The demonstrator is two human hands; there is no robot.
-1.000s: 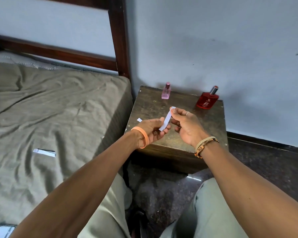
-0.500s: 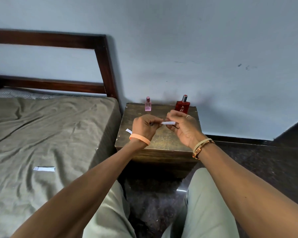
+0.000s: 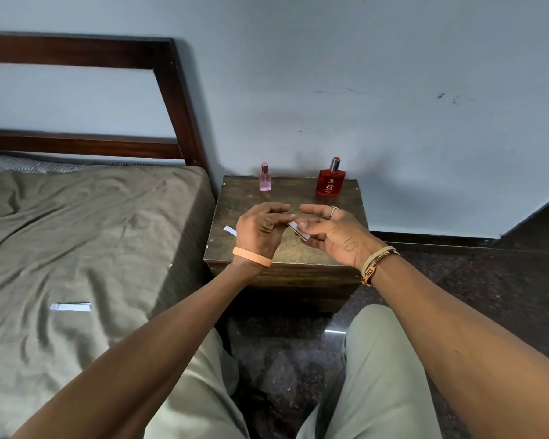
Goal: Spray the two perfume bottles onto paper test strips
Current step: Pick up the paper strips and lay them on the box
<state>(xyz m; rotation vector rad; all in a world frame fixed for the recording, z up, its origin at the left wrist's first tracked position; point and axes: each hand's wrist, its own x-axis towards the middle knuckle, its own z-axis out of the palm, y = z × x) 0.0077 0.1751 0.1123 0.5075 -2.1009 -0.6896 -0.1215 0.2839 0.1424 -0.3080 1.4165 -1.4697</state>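
A small pink perfume bottle [image 3: 265,177] and a wider red perfume bottle [image 3: 330,179] stand upright at the back of a dark wooden bedside table [image 3: 286,267]. Over the middle of the table, my left hand [image 3: 260,229] and my right hand [image 3: 333,231] hold one white paper strip [image 3: 300,231] between them. The left fingertips pinch its near end; the right fingers lie under and around the other end. A second short strip [image 3: 229,230] lies on the table left of my left hand. A third strip [image 3: 71,307] lies on the bed.
The bed with an olive sheet [image 3: 76,248] and dark wooden headboard [image 3: 175,99] is to the left, against the table. A pale wall [image 3: 393,90] runs behind the table. Dark stone floor [image 3: 473,296] lies to the right. My knees [image 3: 377,375] are below the table's front.
The strip went from upright between my hands to lying flat and angled. My right hand has opened its fingers around it. The camera view shifted, so the bottles appear farther back.
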